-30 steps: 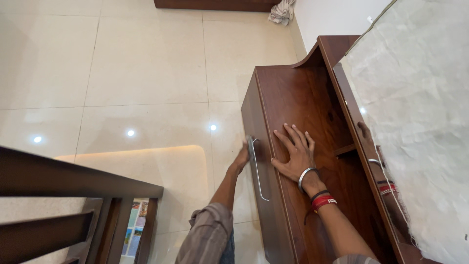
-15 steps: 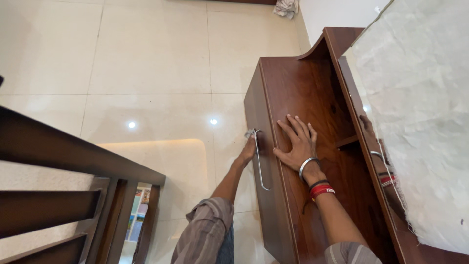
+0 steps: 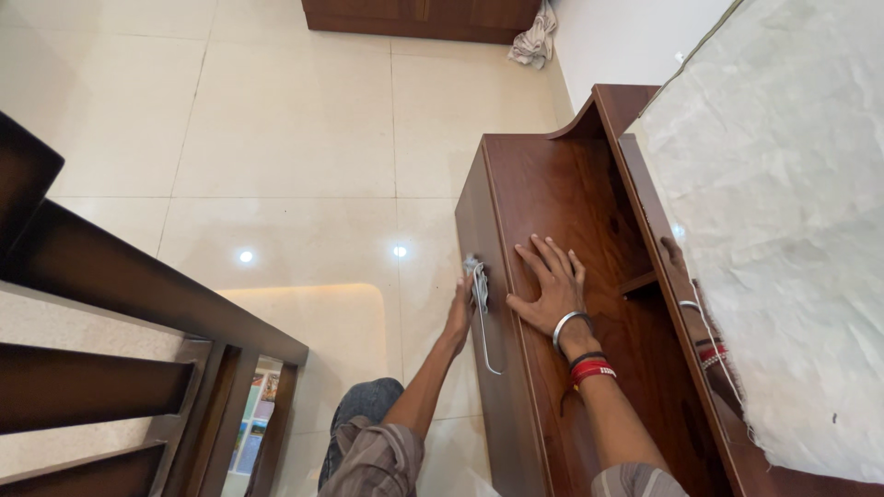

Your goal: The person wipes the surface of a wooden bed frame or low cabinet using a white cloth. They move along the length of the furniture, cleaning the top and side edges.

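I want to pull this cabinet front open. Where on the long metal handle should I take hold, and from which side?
Grip the metal handle at its bare lower half, coming from the floor side. It is a slim bar standing off the cabinet front, with a gap behind for fingers. The left hand and a cloth cover its upper end.

Dark reddish-brown wooden cabinet (image 3: 571, 198) standing on pale glossy floor tiles (image 3: 285, 120), long metal handle (image 3: 485, 327) on its front. Right hand (image 3: 551, 285) flat on the polished top. Crumpled cloth (image 3: 534, 39) lying on the floor by the far wall.
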